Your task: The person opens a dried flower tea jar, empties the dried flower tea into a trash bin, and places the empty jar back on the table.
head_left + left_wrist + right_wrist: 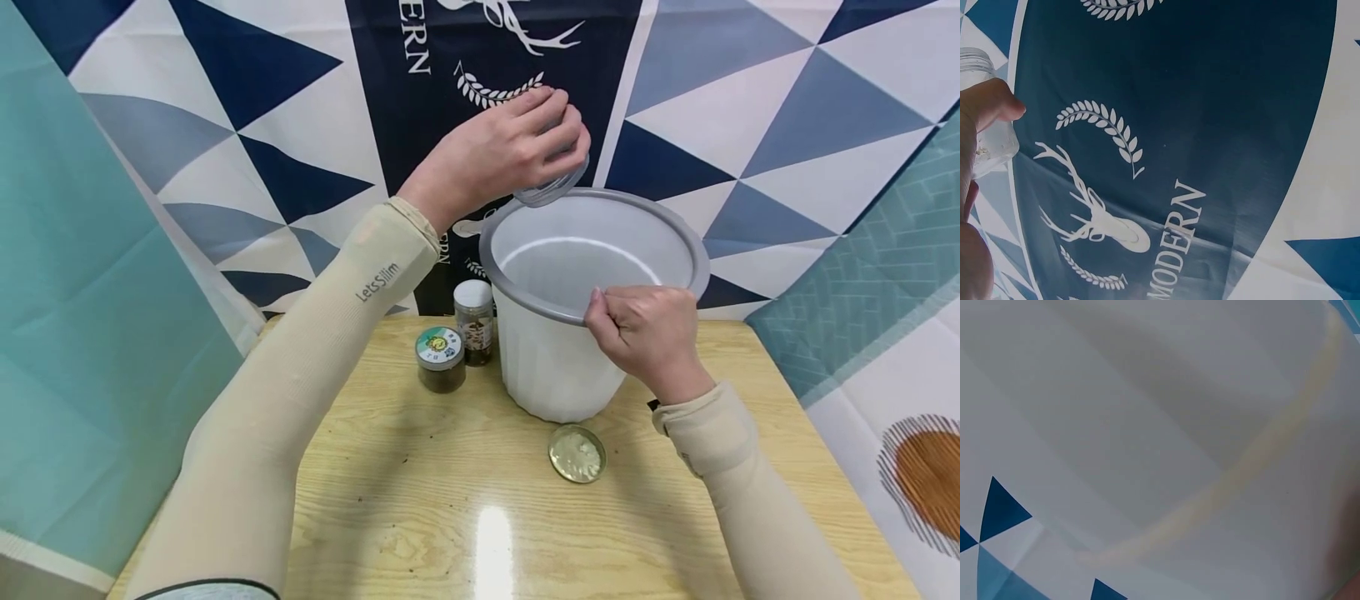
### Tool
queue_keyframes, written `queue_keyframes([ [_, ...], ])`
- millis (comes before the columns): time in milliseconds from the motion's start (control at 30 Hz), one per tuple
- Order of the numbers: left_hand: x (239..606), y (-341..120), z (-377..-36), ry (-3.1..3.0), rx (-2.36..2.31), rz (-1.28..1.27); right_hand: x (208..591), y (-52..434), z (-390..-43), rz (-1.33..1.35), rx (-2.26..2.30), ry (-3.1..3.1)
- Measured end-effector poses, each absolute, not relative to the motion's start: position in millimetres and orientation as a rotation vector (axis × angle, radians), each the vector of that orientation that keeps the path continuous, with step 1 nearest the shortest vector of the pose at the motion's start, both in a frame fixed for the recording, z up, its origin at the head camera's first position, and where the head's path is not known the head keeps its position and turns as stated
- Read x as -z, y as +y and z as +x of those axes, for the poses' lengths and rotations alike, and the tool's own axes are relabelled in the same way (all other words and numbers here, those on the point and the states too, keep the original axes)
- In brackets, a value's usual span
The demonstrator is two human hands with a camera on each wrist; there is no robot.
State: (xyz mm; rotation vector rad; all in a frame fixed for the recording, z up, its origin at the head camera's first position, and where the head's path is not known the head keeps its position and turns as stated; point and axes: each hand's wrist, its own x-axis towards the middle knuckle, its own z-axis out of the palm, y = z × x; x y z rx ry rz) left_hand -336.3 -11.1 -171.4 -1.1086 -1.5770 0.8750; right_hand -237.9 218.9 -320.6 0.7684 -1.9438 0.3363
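Note:
My left hand (517, 146) is raised over the bucket and grips a clear jar (551, 190), tilted with its threaded mouth downward. In the left wrist view the jar (997, 147) appears see-through, with a few small specks inside. My right hand (648, 333), fingers curled, holds the near right of the grey rim of a white bucket (555, 367); its fingertips are hidden. The bucket's wall (1116, 444) fills most of the right wrist view, blurred. On the table before the bucket lies a round gold lid (577, 454), inner side up.
Left of the bucket stand a short jar with a green-and-white label on its lid (440, 346) and a taller white-capped jar (473, 321). Small dark specks dot the wooden table (420, 517). A patterned cloth (300, 108) hangs close behind the bucket.

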Motion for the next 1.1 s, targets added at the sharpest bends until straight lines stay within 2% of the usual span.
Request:
queue_keyframes([
  [800, 177.9, -14.5, -335.5, -1.596, -0.777, -1.118, 320.9, 222.8, -236.1, 0.791, -0.288, -2.001],
  [1100, 189.6, -31.1, -321.7, -2.026, -0.125, -1.079, 317.7, 224.0, -227.5, 0.747, -0.514, -2.028],
])
